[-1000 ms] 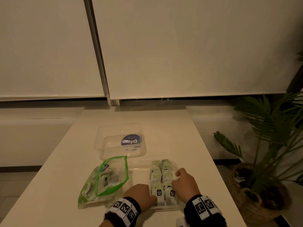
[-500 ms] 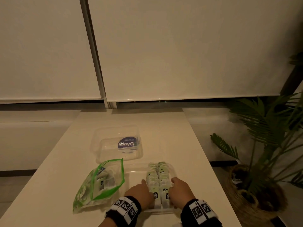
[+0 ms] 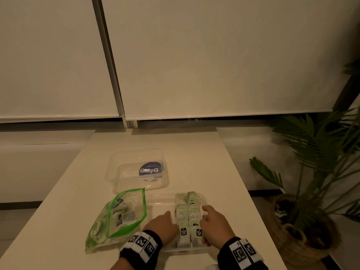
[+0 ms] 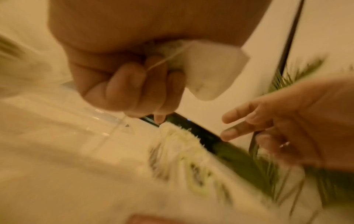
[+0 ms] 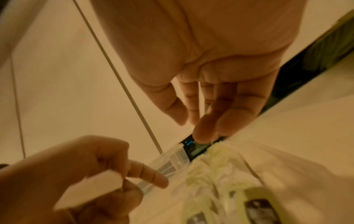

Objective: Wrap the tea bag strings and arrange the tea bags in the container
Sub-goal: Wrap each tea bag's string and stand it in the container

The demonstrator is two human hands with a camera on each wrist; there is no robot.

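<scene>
My left hand [image 4: 122, 84] is curled around a white tea bag [image 4: 210, 71], its string [image 4: 164, 60] running across my fingers, and it sits at the 9 o'clock side of the two rows of tea bags [image 3: 188, 215] standing in the clear container [image 3: 161, 201] on the table [image 3: 194, 149]. My right hand [image 3: 214, 225] is at the rows' 3 o'clock side with fingers loosely extended and holding nothing, fingertips seemingly touching the bags, though the blur makes that hard to confirm. At 9 o'clock from the container lies a green-edged zip bag [image 3: 116, 217] with more tea bags, and at 12 o'clock sits the clear lid [image 3: 136, 168].
</scene>
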